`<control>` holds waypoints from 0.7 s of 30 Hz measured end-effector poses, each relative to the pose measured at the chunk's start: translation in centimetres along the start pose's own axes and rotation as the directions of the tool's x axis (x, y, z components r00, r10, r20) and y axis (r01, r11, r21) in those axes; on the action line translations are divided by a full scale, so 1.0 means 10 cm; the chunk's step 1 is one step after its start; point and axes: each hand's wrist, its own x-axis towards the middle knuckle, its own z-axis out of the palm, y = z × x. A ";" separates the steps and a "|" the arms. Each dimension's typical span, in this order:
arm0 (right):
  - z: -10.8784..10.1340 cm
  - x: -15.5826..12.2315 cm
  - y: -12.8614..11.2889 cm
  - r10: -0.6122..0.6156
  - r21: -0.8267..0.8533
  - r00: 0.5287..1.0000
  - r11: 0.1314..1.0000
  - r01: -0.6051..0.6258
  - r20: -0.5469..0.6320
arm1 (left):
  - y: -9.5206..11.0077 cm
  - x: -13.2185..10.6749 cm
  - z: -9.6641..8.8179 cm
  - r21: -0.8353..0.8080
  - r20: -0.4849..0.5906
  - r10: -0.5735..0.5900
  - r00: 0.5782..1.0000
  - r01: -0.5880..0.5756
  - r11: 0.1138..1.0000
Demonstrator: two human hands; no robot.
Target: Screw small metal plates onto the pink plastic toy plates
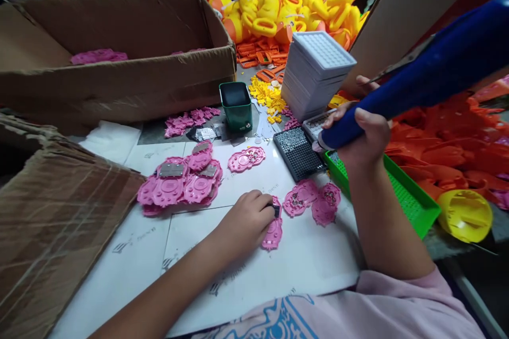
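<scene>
My left hand (250, 217) rests on the white work surface, its fingers curled over the edge of a pink plastic plate (273, 235). A small black part (275, 211) shows by its fingertips. My right hand (368, 132) is raised and wrapped round a thick blue electric screwdriver (405, 90). The tool's pale tip points down left, close to a black tray (298, 153) of small metal screws. Just right of my left hand lie two more pink plates (326, 205) with metal bits on them. Another pink plate (246, 159) lies farther back.
Stacked pink plates (170, 185) with grey metal covers lie at left. Cardboard boxes (119, 85) border the left side. Behind are a green container (236, 108), white stacked trays (310, 74) and yellow duck-like toys (274, 8). A green tray (413, 201) and orange parts (433, 148) are right.
</scene>
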 end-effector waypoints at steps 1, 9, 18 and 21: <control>0.03 0.07 0.05 -0.008 -0.006 1.000 1.000 0.008 -0.023 | -0.01 0.01 0.01 -0.004 0.004 0.000 1.000 0.000 1.000; 0.04 0.20 0.49 0.026 -0.023 0.998 0.999 -0.027 -0.053 | -0.08 -0.06 0.05 -0.095 -0.126 0.029 0.992 -0.041 0.995; 0.01 0.19 0.59 0.051 -0.075 0.999 0.996 -0.050 0.009 | -0.14 -0.12 0.01 -0.128 -0.175 -0.002 0.985 -0.021 0.992; 0.01 0.20 0.59 0.048 -0.077 0.998 0.996 -0.046 0.033 | -0.14 -0.12 0.03 -0.142 -0.201 -0.025 0.979 -0.003 0.990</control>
